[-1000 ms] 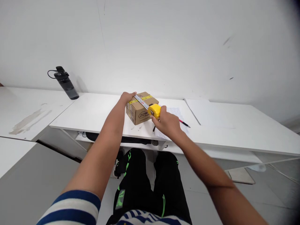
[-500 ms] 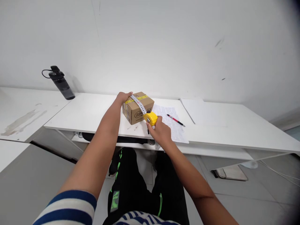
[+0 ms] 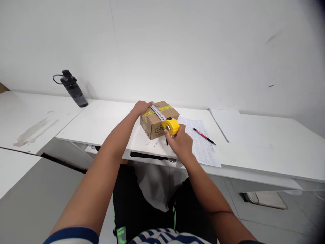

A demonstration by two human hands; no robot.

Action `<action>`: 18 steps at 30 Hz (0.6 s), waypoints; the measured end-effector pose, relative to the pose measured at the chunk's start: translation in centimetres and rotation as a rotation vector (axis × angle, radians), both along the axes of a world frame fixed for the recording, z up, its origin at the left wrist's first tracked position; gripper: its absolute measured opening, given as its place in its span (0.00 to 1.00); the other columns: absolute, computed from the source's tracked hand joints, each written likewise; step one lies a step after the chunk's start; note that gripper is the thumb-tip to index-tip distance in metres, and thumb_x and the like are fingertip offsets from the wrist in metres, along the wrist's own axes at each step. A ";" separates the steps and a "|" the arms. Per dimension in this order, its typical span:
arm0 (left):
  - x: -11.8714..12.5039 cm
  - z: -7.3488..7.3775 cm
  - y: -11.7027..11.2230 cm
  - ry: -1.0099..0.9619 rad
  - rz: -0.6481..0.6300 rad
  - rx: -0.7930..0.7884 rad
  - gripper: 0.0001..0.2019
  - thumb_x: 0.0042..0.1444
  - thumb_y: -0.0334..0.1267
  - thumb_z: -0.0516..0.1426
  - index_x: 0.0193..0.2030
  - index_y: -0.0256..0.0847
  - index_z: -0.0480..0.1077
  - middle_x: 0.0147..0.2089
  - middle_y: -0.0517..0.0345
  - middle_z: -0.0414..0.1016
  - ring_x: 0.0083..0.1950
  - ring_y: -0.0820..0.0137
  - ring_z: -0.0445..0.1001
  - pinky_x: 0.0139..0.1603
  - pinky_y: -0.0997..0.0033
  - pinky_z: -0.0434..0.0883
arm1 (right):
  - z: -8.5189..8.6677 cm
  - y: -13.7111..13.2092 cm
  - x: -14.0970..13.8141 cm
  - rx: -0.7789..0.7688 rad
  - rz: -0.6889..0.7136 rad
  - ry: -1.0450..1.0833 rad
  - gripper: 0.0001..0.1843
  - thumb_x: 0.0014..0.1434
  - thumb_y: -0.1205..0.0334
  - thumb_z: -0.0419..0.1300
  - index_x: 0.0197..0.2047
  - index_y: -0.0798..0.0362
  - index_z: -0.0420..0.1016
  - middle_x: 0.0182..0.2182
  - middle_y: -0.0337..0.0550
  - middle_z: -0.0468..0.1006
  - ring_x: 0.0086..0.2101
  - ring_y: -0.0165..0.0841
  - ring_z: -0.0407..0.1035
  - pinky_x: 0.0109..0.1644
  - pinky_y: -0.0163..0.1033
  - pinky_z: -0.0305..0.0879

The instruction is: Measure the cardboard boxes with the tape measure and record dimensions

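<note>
while the small brown cardboard box point(image 3: 153, 127) sits near the front edge of the white table top point(image 3: 106, 122), a white numbered tape blade point(image 3: 157, 113) runs slantwise across its lid, from the far left corner to the near right corner. the left hand point(image 3: 143, 106) lies palm down over that far left corner, where the blade's end is. its fingers bend over the edge, but whether they pinch the tip or only press on it i cannot tell. the right hand point(image 3: 179, 142) is closed around the yellow plastic tape measure case point(image 3: 172, 126), which sits just off the box's near right corner.

the box looks light and fairly stiff, sealed with a yellow strip across the lid. on so smooth a table it would probably slide at a nudge, so weight on a corner steadies it, and its 2 side walls are the natural places to grasp it. the blade is likely thin, springy metal: rigid along its length, quick to kink if folded, sharp at the edges and ready to snap back into the case. the case is chunky and hard, and it fills a palm well.

just right of the hands lies a white sheet of paper with writing point(image 3: 203, 152), with a red and black pen point(image 3: 204, 136) on it. a dark drinking bottle point(image 3: 73, 89) stands by the wall, well off to the left.
</note>
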State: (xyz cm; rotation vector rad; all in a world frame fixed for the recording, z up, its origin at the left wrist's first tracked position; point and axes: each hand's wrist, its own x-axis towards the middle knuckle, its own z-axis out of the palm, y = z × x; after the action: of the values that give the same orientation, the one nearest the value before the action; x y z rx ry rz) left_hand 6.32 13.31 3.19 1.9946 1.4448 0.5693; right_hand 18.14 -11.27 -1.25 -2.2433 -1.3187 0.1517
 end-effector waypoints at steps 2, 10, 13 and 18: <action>0.0 -0.1 -0.1 -0.032 -0.027 0.005 0.25 0.63 0.59 0.61 0.26 0.39 0.72 0.33 0.46 0.80 0.42 0.57 0.79 0.42 0.66 0.68 | 0.6 0.0 0.1 -0.017 -0.016 -0.012 0.27 0.68 0.38 0.53 0.56 0.52 0.61 0.38 0.48 0.84 0.38 0.48 0.79 0.33 0.39 0.56; 0.1 -0.1 -1.5 -0.050 -0.021 -0.028 0.24 0.64 0.58 0.61 0.28 0.38 0.74 0.36 0.46 0.78 0.43 0.61 0.76 0.44 0.66 0.68 | 3.1 -0.7 0.4 0.032 0.038 -0.070 0.28 0.66 0.37 0.54 0.56 0.51 0.63 0.37 0.47 0.83 0.35 0.44 0.76 0.33 0.39 0.55; -0.2 -0.1 -2.4 -0.024 -0.033 -0.012 0.25 0.64 0.59 0.60 0.29 0.38 0.74 0.37 0.46 0.79 0.43 0.60 0.76 0.45 0.66 0.68 | 3.7 -0.5 0.3 0.076 0.062 -0.099 0.28 0.67 0.39 0.55 0.58 0.52 0.64 0.38 0.49 0.84 0.37 0.46 0.76 0.33 0.40 0.58; -0.7 -0.3 -4.0 -0.037 -0.010 -0.001 0.25 0.65 0.58 0.59 0.25 0.39 0.72 0.34 0.47 0.77 0.43 0.60 0.76 0.45 0.65 0.68 | 4.1 -0.2 0.0 0.057 0.110 -0.111 0.32 0.67 0.40 0.54 0.64 0.53 0.61 0.43 0.54 0.84 0.40 0.50 0.77 0.35 0.42 0.62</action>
State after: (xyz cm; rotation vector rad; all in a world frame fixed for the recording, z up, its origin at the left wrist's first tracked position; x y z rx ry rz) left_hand 5.64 9.32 2.92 1.9790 1.4123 0.5977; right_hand 18.16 -11.42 2.83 -2.1589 -1.4869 0.0287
